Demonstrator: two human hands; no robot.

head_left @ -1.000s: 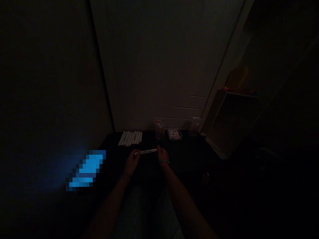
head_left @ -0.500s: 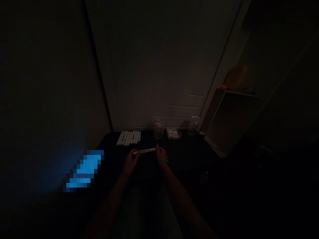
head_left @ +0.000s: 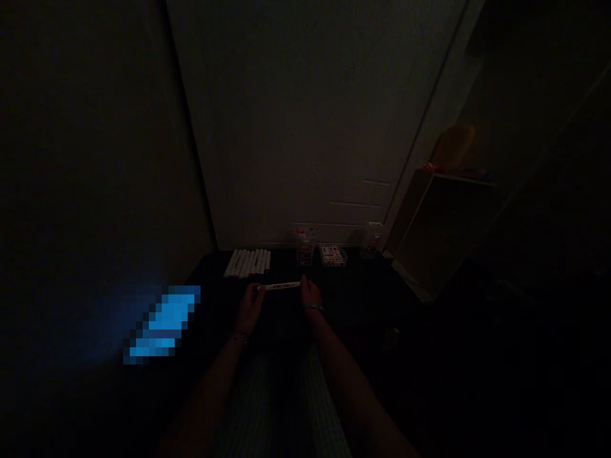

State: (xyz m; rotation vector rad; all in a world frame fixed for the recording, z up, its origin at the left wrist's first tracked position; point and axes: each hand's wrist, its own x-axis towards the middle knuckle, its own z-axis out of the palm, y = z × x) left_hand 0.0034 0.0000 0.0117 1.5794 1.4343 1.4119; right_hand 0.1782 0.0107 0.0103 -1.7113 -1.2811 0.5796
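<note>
Stretched between my two hands above the dark tabletop is a white marker (head_left: 282, 286) with dark print along its barrel. My left hand (head_left: 251, 304) is closed on its left end. At the other end, the fingers of my right hand (head_left: 310, 293) pinch it. Behind my left hand a row of several white markers (head_left: 247, 263) lies side by side. A clear container (head_left: 305, 249) with red-topped items in it stands beyond my right hand. The scene is very dark, so the fingertips are hard to make out.
A flat clear case (head_left: 333, 255) with small items lies right of the container. Another clear container (head_left: 373, 242) stands at the back right. The wall (head_left: 286, 146) rises behind the table (head_left: 363, 292). A pixelated blue glow (head_left: 165, 326) is at left, a cabinet (head_left: 443, 222) at right.
My left hand has shifted slightly toward the marker's left end, and more of the barrel shows. The marker lies a little higher and more level. The picture is darker.
</note>
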